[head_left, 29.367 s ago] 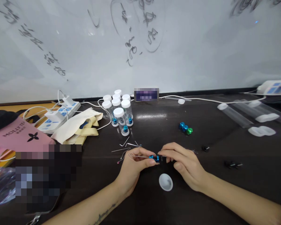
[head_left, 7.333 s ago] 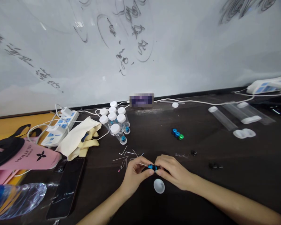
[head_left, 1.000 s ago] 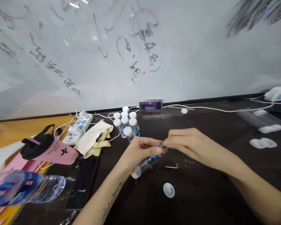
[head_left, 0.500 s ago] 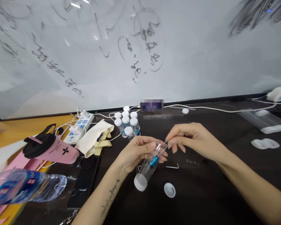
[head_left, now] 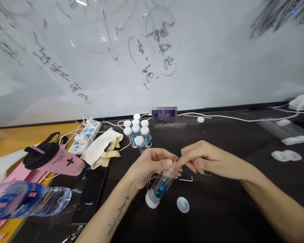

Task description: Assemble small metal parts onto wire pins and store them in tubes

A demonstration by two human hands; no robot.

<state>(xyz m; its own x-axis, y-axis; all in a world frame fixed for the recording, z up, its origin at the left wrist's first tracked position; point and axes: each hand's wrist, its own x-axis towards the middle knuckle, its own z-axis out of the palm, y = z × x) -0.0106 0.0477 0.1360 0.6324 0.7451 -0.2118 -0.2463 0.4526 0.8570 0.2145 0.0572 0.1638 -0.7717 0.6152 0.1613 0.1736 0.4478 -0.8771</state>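
Note:
A clear plastic tube leans in my left hand, whose thumb and fingers are closed around its upper part. The tube's lower end wears a white cap. Inside, close to that cap, lies a shiny blue piece. My right hand has its index finger stretched to the tube's upper end, with thumb and other fingers apart and nothing visible in them. Whether that fingertip is inside the mouth is unclear. An L-shaped metal key and a loose white cap lie by the tube on the dark table.
Several capped tubes with blue pieces stand at the back. Further left are a cloth pouch, a power strip, a pink cup, a water bottle and a black phone. More white caps lie right.
The blue piece has slid down the tube toward the capped end. My right hand's pinch at the tube's mouth has loosened, and its index finger now points to the tube's upper end.

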